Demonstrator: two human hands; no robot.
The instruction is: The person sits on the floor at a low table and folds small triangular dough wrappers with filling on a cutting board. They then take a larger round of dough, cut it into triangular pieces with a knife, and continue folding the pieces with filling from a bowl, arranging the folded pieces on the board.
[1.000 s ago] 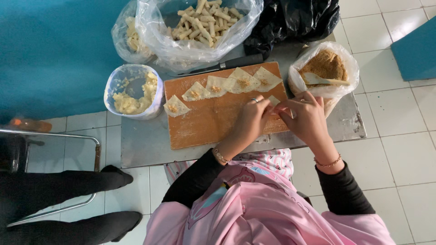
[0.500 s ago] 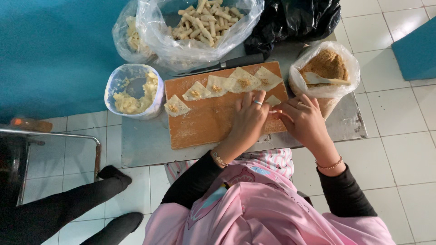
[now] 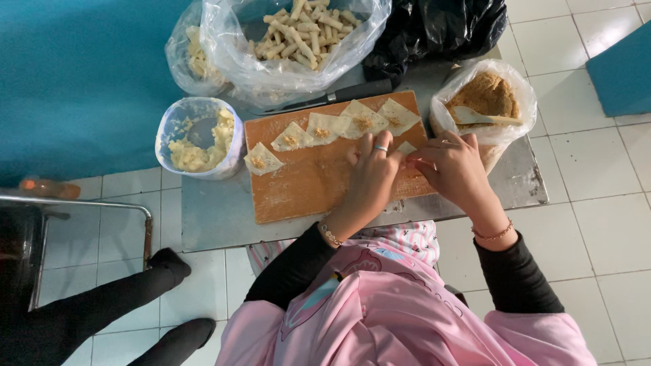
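Both hands pinch one small wrapper on the wooden board.

The left hand (image 3: 375,169) and right hand (image 3: 453,166) meet over a pale dough wrapper (image 3: 407,148) at the cutting board's (image 3: 305,183) right end, fingers pressed together on it. Five filled wrappers (image 3: 325,127) lie in a row behind; a bag of brown filling (image 3: 485,95) sits just right.

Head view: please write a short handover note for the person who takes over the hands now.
Left hand and right hand: both pressed on one wrapper on the board, fingers together over it.
Done: a bag of rolls lies behind the board.
Left: five wrappers lie open in a row, each with a dab of filling. Brown filling with spoon sits in the bag at right; a tub at left.
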